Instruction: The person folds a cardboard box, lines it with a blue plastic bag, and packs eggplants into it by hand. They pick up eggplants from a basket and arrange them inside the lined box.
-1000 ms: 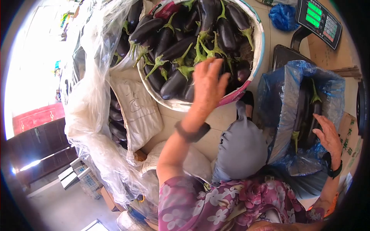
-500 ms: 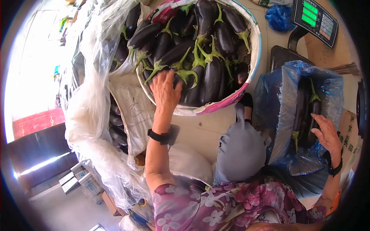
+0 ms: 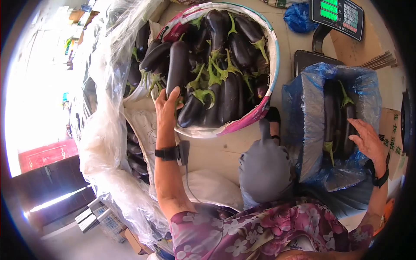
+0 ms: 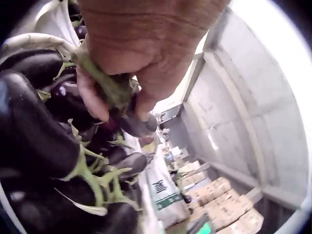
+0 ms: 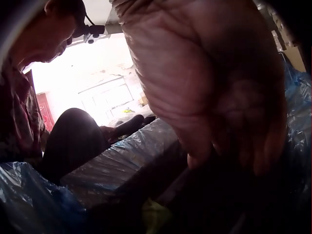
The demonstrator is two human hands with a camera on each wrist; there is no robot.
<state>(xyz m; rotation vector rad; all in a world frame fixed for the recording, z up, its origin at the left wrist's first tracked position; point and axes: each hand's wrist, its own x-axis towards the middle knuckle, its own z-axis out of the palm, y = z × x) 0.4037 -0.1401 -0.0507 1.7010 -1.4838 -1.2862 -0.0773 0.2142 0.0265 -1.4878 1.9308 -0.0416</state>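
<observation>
In the head view my left hand (image 3: 166,108) grips the stem end of a long dark eggplant (image 3: 178,65), which points up and away over a round lined basket (image 3: 274,60) full of eggplants. The left wrist view shows the thumb and fingers of that hand (image 4: 141,58) curled round a green stem (image 4: 109,85). My right hand (image 3: 368,141) rests with its fingers extended on an eggplant (image 3: 349,125) inside a box lined with blue plastic (image 3: 313,130). From the right wrist, the hand (image 5: 209,83) hangs over the dim inside of the box.
A scale with a lit green display (image 3: 329,11) stands at the top right, beside crumpled blue plastic (image 3: 299,18). Clear plastic sheeting (image 3: 106,108) drapes over more eggplants at the left. A grey-covered knee (image 3: 266,171) lies between basket and box.
My left hand moved left across the basket, took hold of an eggplant and raised it. The right hand has stayed on the eggplant in the box. The head view has shifted slightly.
</observation>
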